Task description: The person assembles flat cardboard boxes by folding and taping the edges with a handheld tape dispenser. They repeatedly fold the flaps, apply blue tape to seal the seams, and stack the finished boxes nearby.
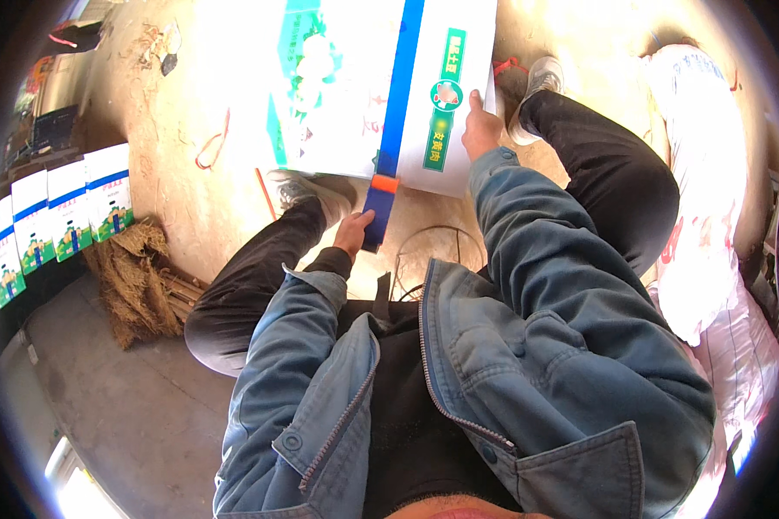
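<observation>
A white carton (337, 130) with green panels and pictures stands between my feet, its upper end washed out by glare. A blue tape strip (400, 78) runs lengthwise down it. At the strip's near end, just past the carton's near edge, is what looks like a roll of blue tape (376, 221) with an orange cutter (384, 182). My left hand (351, 232) is closed round the near end of that roll. My right hand (482, 127) grips the carton's right edge, thumb along the face; its other fingers are mostly hidden.
Several white-and-green cartons (67, 208) with blue bands stand at the left, beside a brown fibrous heap (134, 281). Large white sacks (697, 173) lie along the right. A round wire frame (441, 232) is between my knees. A red strip (266, 194) lies by my left shoe.
</observation>
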`<move>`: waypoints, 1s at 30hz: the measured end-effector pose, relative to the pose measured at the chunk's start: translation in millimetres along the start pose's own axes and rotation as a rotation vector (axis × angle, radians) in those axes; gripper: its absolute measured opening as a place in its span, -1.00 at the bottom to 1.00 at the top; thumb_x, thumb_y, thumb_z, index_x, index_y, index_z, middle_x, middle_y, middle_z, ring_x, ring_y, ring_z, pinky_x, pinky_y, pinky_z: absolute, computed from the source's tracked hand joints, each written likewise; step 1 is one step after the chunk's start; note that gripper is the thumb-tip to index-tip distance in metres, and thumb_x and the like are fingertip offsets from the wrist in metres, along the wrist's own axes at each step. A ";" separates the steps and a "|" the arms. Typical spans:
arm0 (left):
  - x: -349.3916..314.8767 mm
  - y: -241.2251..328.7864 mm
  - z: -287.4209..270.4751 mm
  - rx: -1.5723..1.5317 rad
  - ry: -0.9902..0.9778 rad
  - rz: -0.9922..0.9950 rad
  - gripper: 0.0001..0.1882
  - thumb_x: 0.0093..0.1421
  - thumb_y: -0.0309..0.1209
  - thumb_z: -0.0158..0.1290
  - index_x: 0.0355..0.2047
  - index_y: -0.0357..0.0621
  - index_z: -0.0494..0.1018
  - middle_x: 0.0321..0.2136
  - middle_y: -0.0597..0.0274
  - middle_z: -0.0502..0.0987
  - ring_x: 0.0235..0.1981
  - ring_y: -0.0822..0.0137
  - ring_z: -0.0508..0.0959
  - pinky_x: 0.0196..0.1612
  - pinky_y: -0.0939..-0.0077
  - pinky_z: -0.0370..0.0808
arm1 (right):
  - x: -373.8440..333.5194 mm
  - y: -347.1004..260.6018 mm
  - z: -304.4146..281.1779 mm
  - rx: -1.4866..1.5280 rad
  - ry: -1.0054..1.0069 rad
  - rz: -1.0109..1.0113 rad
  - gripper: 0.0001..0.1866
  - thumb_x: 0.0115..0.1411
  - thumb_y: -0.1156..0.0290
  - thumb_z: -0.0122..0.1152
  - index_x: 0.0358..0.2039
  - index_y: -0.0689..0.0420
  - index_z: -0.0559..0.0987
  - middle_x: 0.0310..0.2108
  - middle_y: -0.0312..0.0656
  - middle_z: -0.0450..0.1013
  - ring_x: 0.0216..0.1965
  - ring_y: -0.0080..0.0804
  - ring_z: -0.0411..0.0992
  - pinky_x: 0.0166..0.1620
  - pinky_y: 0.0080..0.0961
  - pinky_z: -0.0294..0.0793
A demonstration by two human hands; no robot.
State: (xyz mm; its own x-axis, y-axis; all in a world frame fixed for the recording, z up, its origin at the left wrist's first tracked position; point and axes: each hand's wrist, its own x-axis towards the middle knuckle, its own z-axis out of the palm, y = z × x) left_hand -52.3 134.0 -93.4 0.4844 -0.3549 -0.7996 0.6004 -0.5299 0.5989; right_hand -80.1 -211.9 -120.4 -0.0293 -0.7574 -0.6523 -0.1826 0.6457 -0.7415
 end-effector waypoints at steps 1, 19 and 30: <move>5.2 -3.9 -1.5 0.017 -0.004 -0.036 -0.58 0.38 -0.20 0.06 -0.14 -0.44 0.55 -0.29 0.10 0.63 -0.30 0.31 0.61 -0.18 0.42 0.52 | 2.2 2.3 -0.8 0.005 -0.036 0.015 -0.40 0.34 0.01 0.30 -0.34 0.47 0.61 -0.46 -0.07 0.52 -0.49 -0.30 0.38 -0.43 -0.19 0.38; 79.4 -39.6 -28.1 0.157 -0.130 0.172 -0.58 -0.05 -0.53 0.28 -0.09 -0.20 0.64 -0.24 0.18 0.69 -0.21 0.24 0.64 -0.03 0.33 0.54 | -65.2 80.4 -68.9 -0.700 -0.212 -0.427 -0.16 0.36 0.18 0.15 0.50 0.08 -0.03 0.06 0.37 0.48 0.07 0.35 0.47 0.19 0.06 0.39; -37.3 122.6 -2.3 -0.102 -0.223 0.897 -0.47 -0.01 -0.47 0.43 0.01 -0.15 0.55 -0.15 0.30 0.65 -0.11 0.34 0.60 0.02 0.40 0.50 | -205.2 -148.5 -109.5 -0.394 -0.863 -1.038 -0.56 0.34 0.56 -0.07 0.19 0.24 0.55 -0.18 0.03 0.64 -0.23 -0.51 0.57 -0.14 -0.54 0.54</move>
State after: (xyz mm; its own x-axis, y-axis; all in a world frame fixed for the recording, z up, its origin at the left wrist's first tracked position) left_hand 4.7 84.1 10.0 0.6675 -0.7444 -0.0192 0.1183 0.0806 0.9897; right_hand -154.6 -163.1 140.7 0.8650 -0.4753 0.1608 -0.0126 -0.3410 -0.9400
